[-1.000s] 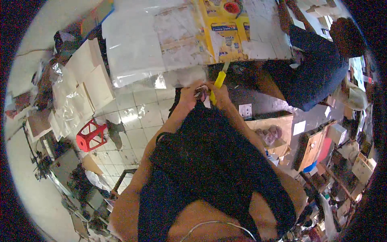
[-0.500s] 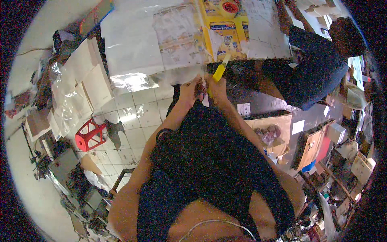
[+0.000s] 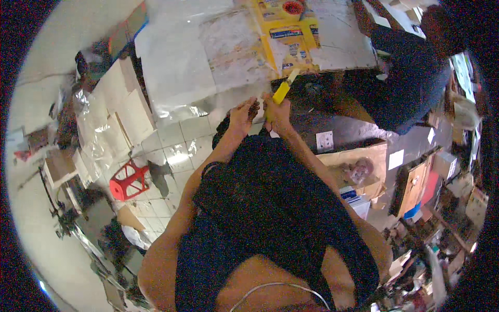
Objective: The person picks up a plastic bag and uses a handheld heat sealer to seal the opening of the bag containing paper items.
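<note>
My right hand [image 3: 279,113] is closed round a yellow utility knife [image 3: 281,92], its pale blade tilted up and to the right near the table's front edge. Just left of it, a small gap away, is my left hand [image 3: 243,118]. Its fingers are curled in; whatever lies between them, if anything, is too dark to name. Both hands are before the near edge of a white sheet-covered table [image 3: 174,67], where clear plastic film [image 3: 234,96] hangs over. Yellow printed packaging [image 3: 293,47] lies on the table, with a round roll with a red centre [image 3: 292,8] on it.
At the right a co-worker in dark clothes [image 3: 405,78] bends by the table. A red stool [image 3: 129,181] stands on the tiled floor at left, near cardboard sheets [image 3: 122,104] with plastic. Cardboard [image 3: 371,156] and a wooden board [image 3: 413,187] lie at right.
My left hand has drawn slightly away from my right, leaving a gap between them. The knife stays in my right hand. The view has shifted, so the stool and cardboard sit farther right.
</note>
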`<state>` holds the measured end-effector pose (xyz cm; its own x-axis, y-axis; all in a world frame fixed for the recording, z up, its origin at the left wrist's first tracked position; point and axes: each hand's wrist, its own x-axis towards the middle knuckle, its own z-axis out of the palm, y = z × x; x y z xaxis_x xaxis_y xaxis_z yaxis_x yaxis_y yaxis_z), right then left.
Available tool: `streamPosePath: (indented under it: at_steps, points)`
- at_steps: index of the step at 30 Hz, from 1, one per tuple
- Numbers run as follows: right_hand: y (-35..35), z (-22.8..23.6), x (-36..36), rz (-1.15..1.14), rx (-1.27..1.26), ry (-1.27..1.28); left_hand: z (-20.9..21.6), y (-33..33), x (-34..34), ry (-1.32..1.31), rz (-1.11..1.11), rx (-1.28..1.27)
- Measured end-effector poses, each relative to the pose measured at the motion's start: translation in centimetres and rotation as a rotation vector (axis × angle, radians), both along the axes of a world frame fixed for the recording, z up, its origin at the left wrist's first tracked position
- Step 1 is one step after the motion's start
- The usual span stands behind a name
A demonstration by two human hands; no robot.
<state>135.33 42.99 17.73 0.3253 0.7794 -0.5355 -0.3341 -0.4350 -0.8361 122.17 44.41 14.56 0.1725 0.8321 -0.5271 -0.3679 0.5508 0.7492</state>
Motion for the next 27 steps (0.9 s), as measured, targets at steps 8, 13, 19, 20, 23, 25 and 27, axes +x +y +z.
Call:
streamPosePath:
  at_steps: [8, 13, 19, 20, 23, 25, 27]
  points:
    - [0.5, -1.1, -2.0, -0.079, 0.019, -0.164, 0.5, 1.6, -1.7, -0.082, -0.154, -0.063]
    - [-1.1, 1.9, -1.8, -0.069, -0.081, -0.151, 0.0, 2.2, -2.3, -0.005, -0.196, 0.134]
    - [-6.1, 3.7, -0.7, 0.262, 0.007, -0.247, 1.1, 2.9, -3.1, -0.094, -0.149, -0.336]
    - [-6.6, 3.9, -0.6, 0.455, -0.02, -0.412, 0.9, 2.9, -3.5, -0.042, -0.228, -0.313]
    - [-7.5, 3.0, -0.9, 0.67, -0.072, -0.53, 0.0, 2.7, -3.7, 0.044, -0.354, -0.139]
    - [-7.6, 2.6, -1.1, 0.692, -0.093, -0.483, -0.3, 2.5, -3.6, 0.079, -0.394, 0.016]
    - [-7.4, 2.8, -1.2, 0.692, 0.007, -0.535, -0.1, 2.3, -3.3, -0.063, -0.308, -0.029]
